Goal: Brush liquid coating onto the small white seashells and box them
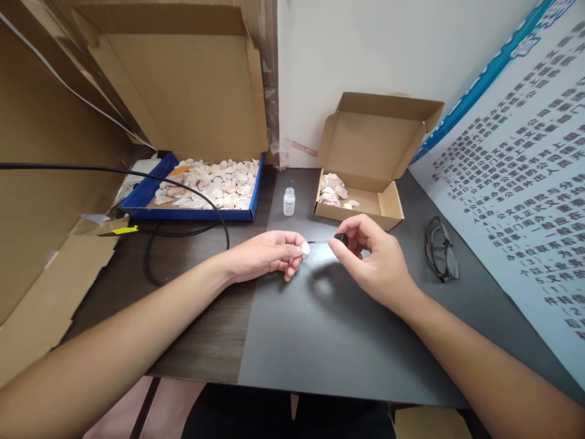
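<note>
My left hand (267,254) is closed on a small white shell (305,248), pinched at the fingertips above the dark mat (329,329). My right hand (372,259) pinches a thin black brush (325,241) by its cap, and the brush tip touches the shell. A small clear bottle (289,202) stands open on the mat just behind my hands. To its left a blue tray (150,195) holds many pale shells (214,183). To its right a small cardboard box (386,204) holds a few shells (333,189).
A black cable (183,186) arcs across the desk on the left. Folded glasses (441,249) lie at the right beside a leaning printed board (525,177). Cardboard sheets (46,183) stand along the left, and a large open cardboard lid (183,79) rises behind the tray.
</note>
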The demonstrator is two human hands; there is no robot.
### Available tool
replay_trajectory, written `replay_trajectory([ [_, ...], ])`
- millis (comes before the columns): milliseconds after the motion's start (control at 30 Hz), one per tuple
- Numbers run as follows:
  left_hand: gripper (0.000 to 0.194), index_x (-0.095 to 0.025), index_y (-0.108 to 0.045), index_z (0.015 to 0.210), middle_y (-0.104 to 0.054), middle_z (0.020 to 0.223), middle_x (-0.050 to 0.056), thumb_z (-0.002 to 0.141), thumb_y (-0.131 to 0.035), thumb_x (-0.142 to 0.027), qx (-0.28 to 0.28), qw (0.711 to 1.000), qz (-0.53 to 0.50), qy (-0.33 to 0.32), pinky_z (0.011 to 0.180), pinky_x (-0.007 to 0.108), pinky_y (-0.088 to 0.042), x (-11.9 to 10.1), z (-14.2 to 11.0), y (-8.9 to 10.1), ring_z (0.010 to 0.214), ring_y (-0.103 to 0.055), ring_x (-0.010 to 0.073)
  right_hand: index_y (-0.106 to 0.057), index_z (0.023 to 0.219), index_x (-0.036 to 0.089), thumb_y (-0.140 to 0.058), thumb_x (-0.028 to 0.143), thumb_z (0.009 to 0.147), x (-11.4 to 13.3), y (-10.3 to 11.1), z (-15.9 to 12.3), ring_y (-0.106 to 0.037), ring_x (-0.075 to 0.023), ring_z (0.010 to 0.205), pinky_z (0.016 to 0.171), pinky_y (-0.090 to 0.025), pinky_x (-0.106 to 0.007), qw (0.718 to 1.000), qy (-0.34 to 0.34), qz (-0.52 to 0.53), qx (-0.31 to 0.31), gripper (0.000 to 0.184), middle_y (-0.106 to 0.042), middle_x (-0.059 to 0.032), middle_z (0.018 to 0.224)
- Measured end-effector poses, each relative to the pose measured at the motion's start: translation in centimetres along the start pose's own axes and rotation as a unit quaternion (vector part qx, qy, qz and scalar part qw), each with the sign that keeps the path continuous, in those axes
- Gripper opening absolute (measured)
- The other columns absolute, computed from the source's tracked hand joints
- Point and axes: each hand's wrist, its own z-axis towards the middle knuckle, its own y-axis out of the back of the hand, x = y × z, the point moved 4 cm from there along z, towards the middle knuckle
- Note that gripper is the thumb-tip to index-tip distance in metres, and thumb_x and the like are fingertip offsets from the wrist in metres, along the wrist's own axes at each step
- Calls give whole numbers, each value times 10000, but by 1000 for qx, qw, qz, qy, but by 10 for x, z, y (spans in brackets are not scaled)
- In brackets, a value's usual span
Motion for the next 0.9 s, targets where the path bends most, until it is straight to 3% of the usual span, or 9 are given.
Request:
replay_trajectory([
  [100, 174, -148, -583, 881, -545, 669, -28, 833, -676, -286, 0, 1000, 4, 1, 596, 226, -444, 0, 0, 1, 580, -524, 86, -533, 871, 220, -652, 246, 841, -1, 4, 0, -445, -107, 554, 513, -390, -250, 1000, -2, 3, -29, 126, -457, 46, 646],
  [300, 150, -149, -574, 866, -550, 679, -25, 843, -659, -270, 6, 1000, 3, -2, 597, 226, -445, 1, 1, 1, 585, -533, 88, -542, 912, 232, -628, 193, 842, 11, 12, -3, -439, -98, 526, 489, -371, -241, 994, 62, 75, -42, 118, -469, 51, 656],
  [533, 111, -148, -567, 867, -538, 676, -32, 818, -639, -217, -3, 1000, -13, -1, 604, 233, -448, 0, 0, 1, 581, -533, 89, -540, 844, 211, -642, 221, 827, -3, 0, 2, -424, -100, 543, 518, -374, -251, 1000, -10, -20, 17, 104, -465, 45, 649],
  [733, 98, -147, -562, 851, -552, 679, -24, 806, -632, -199, -8, 1000, -15, 1, 595, 235, -443, 0, -1, 1, 583, -545, 96, -530, 899, 228, -605, 195, 845, 6, 9, -1, -431, -100, 517, 484, -355, -243, 995, 44, 82, -44, 98, -461, 53, 643],
  [900, 105, -148, -564, 855, -547, 671, -26, 801, -637, -201, -5, 1000, -17, -1, 598, 236, -444, 0, 0, 0, 582, -537, 95, -517, 831, 219, -634, 200, 817, 2, -1, -1, -423, -99, 520, 500, -366, -248, 999, 2, 16, 37, 119, -459, 54, 619],
])
